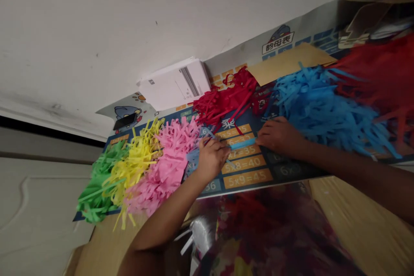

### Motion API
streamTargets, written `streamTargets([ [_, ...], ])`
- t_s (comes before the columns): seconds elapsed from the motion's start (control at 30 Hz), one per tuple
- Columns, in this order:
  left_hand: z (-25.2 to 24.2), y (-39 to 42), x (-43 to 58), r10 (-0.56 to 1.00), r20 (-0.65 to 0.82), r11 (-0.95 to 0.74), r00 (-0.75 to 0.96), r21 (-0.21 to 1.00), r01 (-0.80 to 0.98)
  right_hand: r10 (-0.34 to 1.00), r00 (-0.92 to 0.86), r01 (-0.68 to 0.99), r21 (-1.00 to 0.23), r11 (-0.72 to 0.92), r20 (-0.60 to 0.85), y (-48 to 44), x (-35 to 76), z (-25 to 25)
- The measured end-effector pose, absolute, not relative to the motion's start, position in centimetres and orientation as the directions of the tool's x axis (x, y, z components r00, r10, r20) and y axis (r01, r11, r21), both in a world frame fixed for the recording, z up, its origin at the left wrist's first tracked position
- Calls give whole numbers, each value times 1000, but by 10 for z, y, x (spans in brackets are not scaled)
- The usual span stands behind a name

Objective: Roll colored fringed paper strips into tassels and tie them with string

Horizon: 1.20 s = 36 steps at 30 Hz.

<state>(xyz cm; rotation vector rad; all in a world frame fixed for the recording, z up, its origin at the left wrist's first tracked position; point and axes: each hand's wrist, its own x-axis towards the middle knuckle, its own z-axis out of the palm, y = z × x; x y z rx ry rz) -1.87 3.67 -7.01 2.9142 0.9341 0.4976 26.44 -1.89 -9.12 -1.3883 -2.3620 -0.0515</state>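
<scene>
A narrow blue fringed tissue-paper strip (244, 143) stretches between my two hands, low over the printed mat. My left hand (212, 157) is closed around its left part, and loose blue fringe shows beside the fingers. At the other end, my right hand (280, 137) pinches the strip with the fingers bent. Just left of my left hand lies pink fringed tissue paper (168, 159). A large pile of blue fringed tissue paper (326, 108) is beside and beyond my right hand. Red fringed tissue paper (226, 101) lies behind both hands.
Yellow fringe (139, 159) and green fringe (103, 181) lie at the left end of the mat (247, 177). A white box (177, 84) stands by the wall. A tan paper sheet (291, 62) and more red fringe (381, 77) are at the right.
</scene>
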Motion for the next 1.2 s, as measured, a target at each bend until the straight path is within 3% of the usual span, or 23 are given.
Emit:
streamTargets([
  [0.13, -68, 42, -19, 729, 167, -664, 664, 408, 627, 946, -289, 836, -443, 324, 146, -7, 273, -91],
  [0.23, -65, 43, -15, 768, 115, -607, 630, 445, 658, 967, -252, 843, -482, 238, 37, 0, 270, -87],
  [0.47, -58, 46, -5, 795, 8, -573, 606, 335, 748, 971, -217, 880, -450, 151, -100, 7, 263, -77],
  [0.67, -50, 55, 1, 785, -87, -572, 613, 278, 772, 974, -195, 929, -340, 146, -115, 13, 259, -71],
  [0.77, -46, 50, 2, 719, -4, -687, 695, 145, 712, 941, -331, 927, -163, 338, 65, 7, 249, -60],
  [0.83, -45, 44, 2, 561, 67, -827, 825, 7, 562, 831, -522, 845, -15, 535, 189, 1, 241, -54],
  [0.9, -45, 39, 3, 402, 98, -904, 911, -118, 411, 733, -643, 760, 69, 646, 223, -4, 234, -51],
  [1.0, -47, 35, 7, 355, 146, -909, 923, -176, 377, 714, -661, 744, 78, 663, 230, -4, 230, -51],
  [1.2, -57, 40, 14, 472, 194, -867, 860, -72, 492, 837, -497, 852, -54, 521, 229, 5, 232, -57],
])
